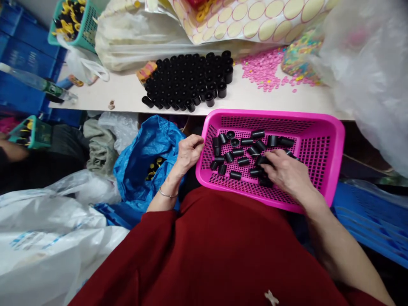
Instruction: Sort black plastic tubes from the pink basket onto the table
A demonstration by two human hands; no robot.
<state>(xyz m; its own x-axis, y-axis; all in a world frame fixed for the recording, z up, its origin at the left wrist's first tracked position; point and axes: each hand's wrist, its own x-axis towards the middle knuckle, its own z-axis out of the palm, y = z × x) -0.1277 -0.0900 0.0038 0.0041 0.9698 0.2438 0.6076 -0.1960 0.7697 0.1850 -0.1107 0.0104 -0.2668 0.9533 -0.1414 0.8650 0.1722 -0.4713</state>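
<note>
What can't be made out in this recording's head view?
Head view: whether the right hand holds a black cylinder; its fingers cover the spot.
Head view: how full the blue bag is; its folds hide much inside.
Head view: wording on the bottle label; too small and blurred.
Head view: a co-worker's arm; cut off by the left edge.

- Before me, the pink basket [335,157]: smooth plastic, glossy along the rim, its walls a perforated mesh.
- Within its rim, black cylinders [243,161]: shiny, smooth plastic.
- The table [121,95]: a pale, smooth top.
- Toward its far edge, a sticker sheet [251,29]: smooth paper-like backing.
- Below its near edge, a blue sack [132,163]: crinkled plastic with a sheen.
- My top [229,238]: matt red cloth.
- My bracelet [168,195]: shiny metal.
</note>
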